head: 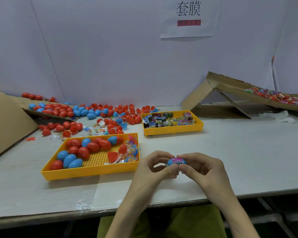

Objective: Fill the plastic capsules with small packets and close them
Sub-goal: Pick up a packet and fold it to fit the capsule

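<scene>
A: Status? 2 hands?
B: Left hand (154, 166) and right hand (195, 166) both pinch 1 blue capsule (176, 161) above the table (248, 152), just right of the near yellow tray (91, 172).
A: Packet?
B: Pink packet (177, 160) sits at the seam, partly out.
A: Tip?
B: Probably tuck it fully in, align halves, then squeeze evenly.

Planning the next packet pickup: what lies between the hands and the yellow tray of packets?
Head view: only bare table between. The left hand and right hand pinch the blue capsule; the packet tray sits beyond.
</scene>
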Motion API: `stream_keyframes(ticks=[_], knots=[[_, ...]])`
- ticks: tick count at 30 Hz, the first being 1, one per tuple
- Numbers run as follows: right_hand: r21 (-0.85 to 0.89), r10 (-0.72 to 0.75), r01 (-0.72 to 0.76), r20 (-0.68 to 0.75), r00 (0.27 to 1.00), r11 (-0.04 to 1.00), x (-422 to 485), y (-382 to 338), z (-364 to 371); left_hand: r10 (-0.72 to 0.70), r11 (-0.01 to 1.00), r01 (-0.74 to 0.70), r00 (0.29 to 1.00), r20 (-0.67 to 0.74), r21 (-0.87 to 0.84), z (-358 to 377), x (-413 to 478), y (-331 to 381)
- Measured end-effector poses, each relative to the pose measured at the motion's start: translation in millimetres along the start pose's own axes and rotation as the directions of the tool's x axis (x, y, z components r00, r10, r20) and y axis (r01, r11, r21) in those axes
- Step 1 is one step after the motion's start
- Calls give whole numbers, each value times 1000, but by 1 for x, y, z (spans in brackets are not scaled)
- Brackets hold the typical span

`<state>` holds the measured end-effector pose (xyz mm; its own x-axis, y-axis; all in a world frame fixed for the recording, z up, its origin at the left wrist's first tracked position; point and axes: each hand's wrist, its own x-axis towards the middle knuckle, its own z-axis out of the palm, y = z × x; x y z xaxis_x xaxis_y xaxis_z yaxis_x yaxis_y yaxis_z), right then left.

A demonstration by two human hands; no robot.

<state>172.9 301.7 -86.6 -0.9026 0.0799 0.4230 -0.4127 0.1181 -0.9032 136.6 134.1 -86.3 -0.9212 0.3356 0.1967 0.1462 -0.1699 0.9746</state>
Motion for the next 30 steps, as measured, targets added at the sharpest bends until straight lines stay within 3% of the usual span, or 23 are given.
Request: stream_keyframes(ticks=[4,14,18,21,25,27,30], knots=[[-16,30,-30,20,999,999,3,1,2,31,1000,-30,997,-76,7,2,1,-3],[40,29,-31,38,999,999,3,1,-3,108,988,-106,994,-18,114,4,1,-6],[90,25,-23,-18,1000,996,6,4,-4,105,992,-92,981,-166,84,3,2,-8],[263,81,-48,-117,990,964,9,8,-8,177,933,-90,957,-229,348,3,3,-11],[378,174,-105,-155,972,920,12,7,-8,122,740,-3,984,-130,673,12,6,-16],[474,253,-150,-161,954,868,15,3,-10,117,674,-6,988,-99,739,15,7,-17],[599,422,-279,-110,900,751,20,4,-15,141,683,-32,986,-89,730,14,7,-19]])
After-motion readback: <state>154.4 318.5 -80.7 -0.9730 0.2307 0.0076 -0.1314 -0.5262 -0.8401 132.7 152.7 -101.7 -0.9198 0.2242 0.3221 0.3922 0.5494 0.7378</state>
